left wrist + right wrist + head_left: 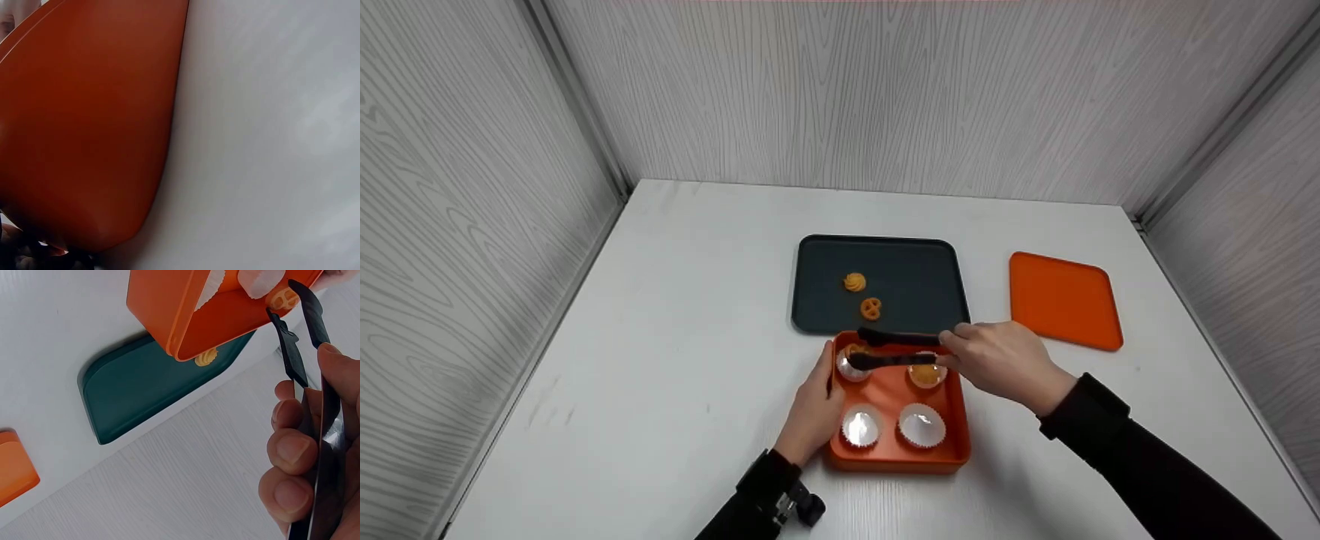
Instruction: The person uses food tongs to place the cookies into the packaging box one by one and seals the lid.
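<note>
My right hand (997,364) grips black tongs (332,433). Their tips stand apart over the far left corner of an orange box (889,465), beside a pretzel (283,298) at a white paper cup (853,367) there. A golden-brown piece (924,375) fills the far right cup, partly behind the tongs. Two near cups, a left one (861,426) and a right one (922,425), show only white insides. My left hand (814,405) holds the box by its left wall, which fills much of the left wrist view.
Behind the box lies a dark green tray (919,277) carrying a swirled yellow cookie (854,282) and a small pretzel (871,308). An orange lid-like panel (1065,300) lies to the right. Grey wood-grain walls (840,97) enclose the white table (682,360) at the back and sides.
</note>
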Action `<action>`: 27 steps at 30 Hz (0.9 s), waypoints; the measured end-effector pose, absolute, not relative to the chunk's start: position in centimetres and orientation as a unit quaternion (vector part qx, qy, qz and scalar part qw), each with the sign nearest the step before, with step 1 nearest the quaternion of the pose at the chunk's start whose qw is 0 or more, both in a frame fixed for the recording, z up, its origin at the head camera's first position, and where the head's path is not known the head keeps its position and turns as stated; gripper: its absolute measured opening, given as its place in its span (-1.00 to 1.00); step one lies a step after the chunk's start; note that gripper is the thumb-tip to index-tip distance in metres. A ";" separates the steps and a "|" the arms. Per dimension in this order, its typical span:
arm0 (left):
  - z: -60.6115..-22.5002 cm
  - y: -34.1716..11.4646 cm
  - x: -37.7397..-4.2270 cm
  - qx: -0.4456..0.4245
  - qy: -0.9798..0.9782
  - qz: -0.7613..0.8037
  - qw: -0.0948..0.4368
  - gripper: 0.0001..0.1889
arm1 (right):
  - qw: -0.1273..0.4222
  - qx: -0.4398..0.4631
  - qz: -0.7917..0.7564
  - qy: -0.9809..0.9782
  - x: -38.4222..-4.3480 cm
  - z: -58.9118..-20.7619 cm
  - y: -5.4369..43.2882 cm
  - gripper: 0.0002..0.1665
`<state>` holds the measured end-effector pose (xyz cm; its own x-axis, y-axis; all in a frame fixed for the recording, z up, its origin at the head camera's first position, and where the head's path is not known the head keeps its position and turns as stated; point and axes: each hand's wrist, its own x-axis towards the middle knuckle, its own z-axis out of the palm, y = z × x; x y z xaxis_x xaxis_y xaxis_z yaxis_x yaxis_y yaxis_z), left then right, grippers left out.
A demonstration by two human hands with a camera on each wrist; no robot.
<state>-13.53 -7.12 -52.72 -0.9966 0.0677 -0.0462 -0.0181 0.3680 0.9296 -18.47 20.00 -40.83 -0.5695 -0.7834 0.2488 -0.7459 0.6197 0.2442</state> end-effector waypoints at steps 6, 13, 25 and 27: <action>-52.7 -7.1 -13.6 0.012 0.827 0.561 0.040 -0.31 | 0.167 0.434 -0.061 -0.884 -18.5 -41.3 19.7 -0.68; -52.8 -7.1 -13.5 0.022 0.830 0.556 0.028 -0.31 | 0.182 0.441 -0.064 -0.876 -18.5 -41.6 19.2 -0.68; -52.7 -7.3 -13.5 0.027 0.829 0.558 0.028 -0.31 | 0.203 0.444 -0.079 -0.869 -18.7 -42.0 18.8 -0.67; -52.8 -7.3 -13.5 0.027 0.830 0.557 0.029 -0.31 | 0.197 0.443 -0.079 -0.871 -18.7 -42.0 18.7 -0.67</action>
<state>-13.48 -7.26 -52.75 -0.9969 0.0763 -0.0185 0.0118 0.3779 0.9258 -18.66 18.68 -41.99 -0.5299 -0.8030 0.2729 -0.7404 0.5949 0.3128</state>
